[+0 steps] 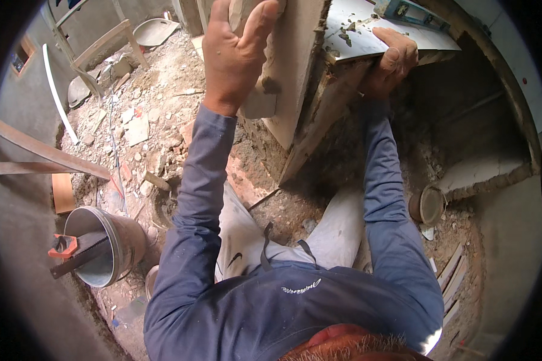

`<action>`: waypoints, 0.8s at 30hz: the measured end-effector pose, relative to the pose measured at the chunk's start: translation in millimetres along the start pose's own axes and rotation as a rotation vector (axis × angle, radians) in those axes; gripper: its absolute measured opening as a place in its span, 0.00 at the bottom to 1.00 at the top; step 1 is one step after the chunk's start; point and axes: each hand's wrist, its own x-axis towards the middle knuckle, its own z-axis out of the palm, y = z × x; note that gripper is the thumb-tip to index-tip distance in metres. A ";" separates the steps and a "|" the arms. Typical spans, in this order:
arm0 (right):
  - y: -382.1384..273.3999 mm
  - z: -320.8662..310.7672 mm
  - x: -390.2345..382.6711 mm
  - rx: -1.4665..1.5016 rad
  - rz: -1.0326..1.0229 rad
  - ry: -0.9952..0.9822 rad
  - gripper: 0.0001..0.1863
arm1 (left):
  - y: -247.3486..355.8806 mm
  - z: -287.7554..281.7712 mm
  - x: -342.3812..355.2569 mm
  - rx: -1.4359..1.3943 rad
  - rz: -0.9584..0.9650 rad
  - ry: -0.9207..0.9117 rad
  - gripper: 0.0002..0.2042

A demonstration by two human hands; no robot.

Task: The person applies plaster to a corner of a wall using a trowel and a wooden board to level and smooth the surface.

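My left hand (232, 75) is wrapped round a pale, wooden-looking piece (239, 17), partly cut off by the upper edge of the view. Below that wrist, a flat grey-beige block end (260, 106) shows against an upright panel (292, 78) with a rough edge. My right hand (393, 63) grips the front edge of a white slab (358, 39), fingers bent over its top. Dark crumbs of mortar (345, 37) lie on the slab, left of those fingers. Behind that hand rests a teal spirit level (412, 13).
At the left stands a bucket (111, 253) with an orange-handled saw (81, 256) in it. Wooden boards (48, 153) lean near the left wall. Rubble (138, 129) covers the floor. A round container (430, 204) lies at the right, near several thin strips (454, 274).
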 end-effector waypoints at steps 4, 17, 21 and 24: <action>3.4 -1.7 4.0 -0.001 -0.033 0.011 0.24 | 9.3 8.9 -39.5 0.081 -0.091 0.028 0.25; 1.7 6.8 3.5 -0.018 -0.035 0.012 0.24 | -69.1 24.5 -254.6 -0.011 -0.494 0.177 0.23; 22.1 -1.1 -5.1 -0.054 -0.128 -0.044 0.26 | -4.3 29.0 -162.1 -0.048 -0.398 0.112 0.19; 10.5 0.2 -3.7 -0.035 -0.113 -0.064 0.28 | -5.9 24.9 -121.0 0.025 -0.321 0.216 0.19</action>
